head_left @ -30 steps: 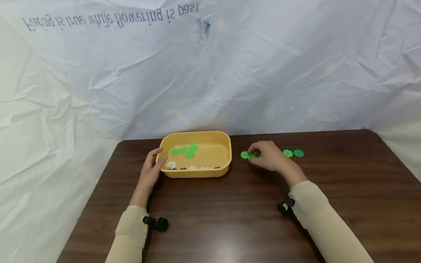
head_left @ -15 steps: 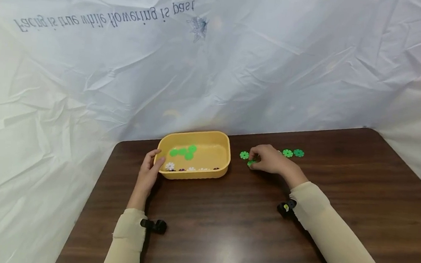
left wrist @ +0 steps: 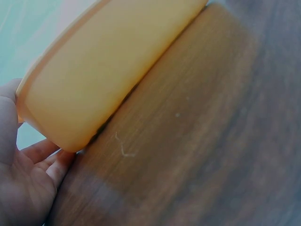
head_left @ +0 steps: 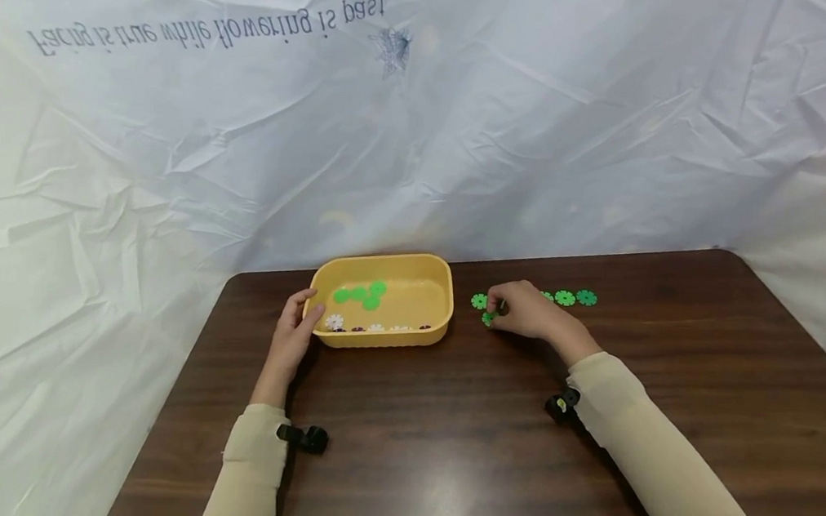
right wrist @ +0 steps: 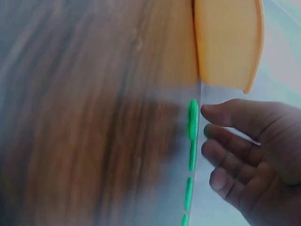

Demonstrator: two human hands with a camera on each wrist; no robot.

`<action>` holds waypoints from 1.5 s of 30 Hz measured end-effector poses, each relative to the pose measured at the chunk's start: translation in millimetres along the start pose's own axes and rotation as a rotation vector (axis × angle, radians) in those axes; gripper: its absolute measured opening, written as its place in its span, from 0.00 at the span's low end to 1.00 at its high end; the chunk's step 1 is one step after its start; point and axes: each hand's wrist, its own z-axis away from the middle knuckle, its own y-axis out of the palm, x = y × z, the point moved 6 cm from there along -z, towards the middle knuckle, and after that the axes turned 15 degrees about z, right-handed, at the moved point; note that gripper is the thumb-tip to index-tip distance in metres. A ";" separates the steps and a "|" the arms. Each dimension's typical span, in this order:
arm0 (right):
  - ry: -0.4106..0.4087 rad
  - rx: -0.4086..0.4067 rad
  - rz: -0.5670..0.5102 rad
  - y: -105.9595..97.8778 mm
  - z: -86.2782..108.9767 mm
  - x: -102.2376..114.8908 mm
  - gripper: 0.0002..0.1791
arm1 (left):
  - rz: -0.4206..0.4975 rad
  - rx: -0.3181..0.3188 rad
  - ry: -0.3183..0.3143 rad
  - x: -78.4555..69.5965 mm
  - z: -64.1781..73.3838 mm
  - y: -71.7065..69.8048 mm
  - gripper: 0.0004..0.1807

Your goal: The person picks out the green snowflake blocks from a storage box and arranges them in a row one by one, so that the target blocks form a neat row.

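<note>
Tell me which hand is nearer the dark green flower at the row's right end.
Right. The right hand is left of the dark green flower; the left hand holds the yellow tray, farther left.

Green discs (head_left: pixel 486 319) partly hidden by right hand (head_left: pixel 529 311); sleeves (head_left: pixel 247 469) cut off.

Yellow bin (head_left: pixel 391 340): open-topped, upright, near the table's (head_left: pixel 384 419) far left corner. Green notched discs (head_left: pixel 565 297): flat, in a row near the far edge, rightmost darker. Pinched disc (head_left: pixel 486 318): green, partly hidden, just front-edge side of the row's left end.
</note>
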 end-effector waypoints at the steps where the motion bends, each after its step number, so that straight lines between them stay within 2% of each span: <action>1: -0.004 0.002 -0.005 0.0 0.5 0.0 0.06 | 0.000 0.001 -0.001 0.5 -0.1 -0.2 0.28; 8: -0.046 0.039 -0.013 0.4 -1.3 3.6 0.07 | 0.004 0.005 0.007 -1.0 -0.7 -1.9 0.27; 11: -0.045 -0.011 -0.009 -4.9 -3.1 4.4 0.07 | 0.001 0.006 0.005 -2.3 -1.6 -1.8 0.27; 14: -0.053 -0.104 -0.021 -18.1 -5.6 10.5 0.06 | 0.004 0.003 0.002 -3.1 -2.0 -1.8 0.27; 18: -0.094 -0.175 -0.024 -39.7 -18.5 36.6 0.08 | 0.010 0.007 -0.007 -4.8 -1.8 -2.6 0.27; 22: -0.182 -0.138 0.022 -46.1 -45.4 78.1 0.11 | 0.013 0.009 -0.006 -8.1 -2.0 -2.0 0.28; 26: -0.239 -0.004 0.066 -25.7 -76.0 110.5 0.16 | 0.013 0.011 0.014 -7.9 -2.8 -1.0 0.28; 30: -0.201 0.177 0.063 12.2 -93.7 122.7 0.21 | 0.002 0.006 0.013 -1.1 0.7 -0.2 0.27; 32: -0.174 0.220 0.069 28.8 -98.1 123.1 0.23 | -0.007 0.003 0.014 2.1 2.7 0.4 0.27; 35: -0.154 0.221 0.095 44.3 -103.6 122.6 0.27 | -0.016 0.004 0.021 3.5 3.4 1.3 0.28; 40: -0.153 0.187 0.134 51.3 -109.5 126.3 0.28 | -0.005 0.015 0.030 0.0 1.0 0.9 0.29; 42: -0.155 0.170 0.130 51.2 -109.3 128.8 0.25 | -0.001 0.015 0.020 -0.1 0.3 0.0 0.29; 45: -0.175 0.137 0.096 49.9 -107.7 132.5 0.08 | -0.004 0.008 0.005 0.5 0.4 -1.7 0.28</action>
